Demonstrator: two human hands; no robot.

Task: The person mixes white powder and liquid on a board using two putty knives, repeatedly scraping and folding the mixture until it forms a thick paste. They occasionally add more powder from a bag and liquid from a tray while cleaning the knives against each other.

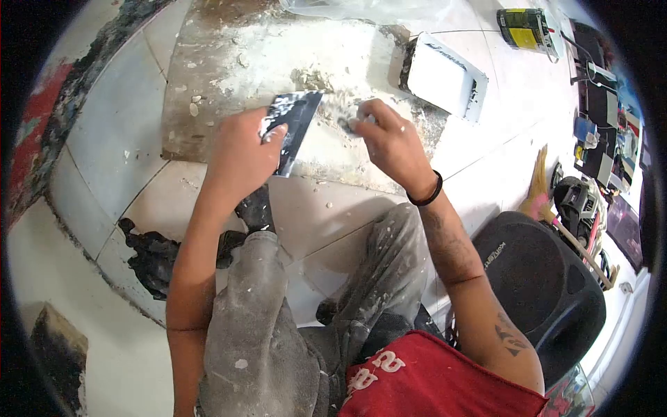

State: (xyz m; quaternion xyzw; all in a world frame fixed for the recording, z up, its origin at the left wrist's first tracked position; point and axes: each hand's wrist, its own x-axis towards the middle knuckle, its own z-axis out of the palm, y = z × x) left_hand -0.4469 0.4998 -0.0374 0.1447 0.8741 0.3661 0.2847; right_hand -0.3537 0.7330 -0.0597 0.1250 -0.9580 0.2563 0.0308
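Observation:
My left hand point(244, 149) is wrapped round a flat, dark scraper blade point(300, 128), which is tilted over the stained board. White putty-like material is smeared and speckled on its upper part. To its right, my right hand point(389, 142) is closed, its thumb and fingers pinched together at a small greyish thing I cannot make out. The space between the blade and these fingers is blurred. Under both hands lies the board point(229, 76), covered with dried white smears and crumbs. A dark band circles my right wrist.
A white tray point(445, 80) with dark marks sits at the board's right. Beyond it stands a can point(524, 29) with a yellow label. A black speaker point(538, 278) and a broom point(538, 187) are on the right. Crumpled black material point(149, 257) lies at lower left.

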